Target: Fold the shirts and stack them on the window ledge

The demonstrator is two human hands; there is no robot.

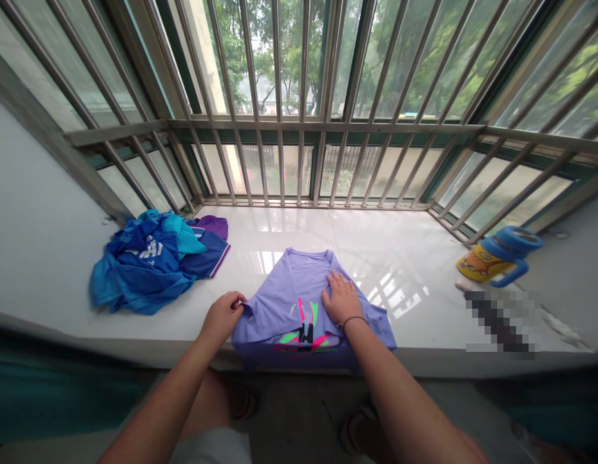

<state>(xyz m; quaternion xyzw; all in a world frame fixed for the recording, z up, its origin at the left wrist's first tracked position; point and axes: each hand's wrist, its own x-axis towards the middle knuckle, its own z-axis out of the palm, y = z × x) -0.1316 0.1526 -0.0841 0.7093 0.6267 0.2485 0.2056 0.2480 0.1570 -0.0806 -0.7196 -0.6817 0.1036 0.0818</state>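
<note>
Head view: left hand (pixel 225 310) pinches a lavender shirt (pixel 278 299) by its edge, right hand (pixel 344 299) spread flat upon it; far right, a lidded bottle (pixel 492 258) conceals its contents.

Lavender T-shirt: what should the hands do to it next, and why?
Maybe the left hand should tug the sleeve outward to smooth it: it seems to pinch the sleeve's bunched edge, while the right hand, spread on the lavender T-shirt, could steady it.

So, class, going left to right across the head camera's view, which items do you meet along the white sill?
Clothes pile → purple shirt → bottle.
</note>
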